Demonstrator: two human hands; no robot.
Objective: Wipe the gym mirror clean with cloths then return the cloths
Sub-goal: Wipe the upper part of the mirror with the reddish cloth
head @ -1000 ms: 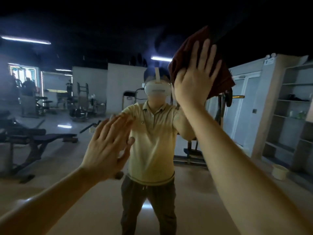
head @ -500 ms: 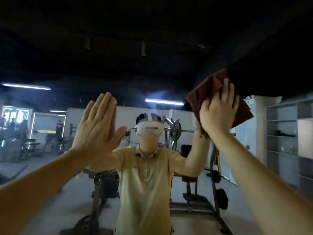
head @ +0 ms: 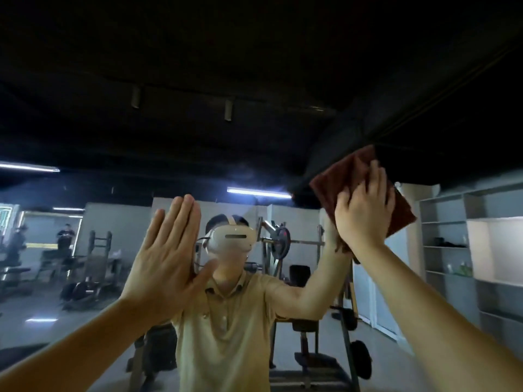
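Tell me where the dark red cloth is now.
Head view, upper right: the dark red cloth is pressed against the mirror under the right hand, higher than the flat left hand.

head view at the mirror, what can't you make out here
1. red cloth: in the head view its middle is hidden behind the right hand.
2. left hand: seen from the back, so whether the palm touches the mirror cannot be told.
3. Smears on the glass: lost in the dim reflection.
4. Things on the shelves: too small and dark to name.
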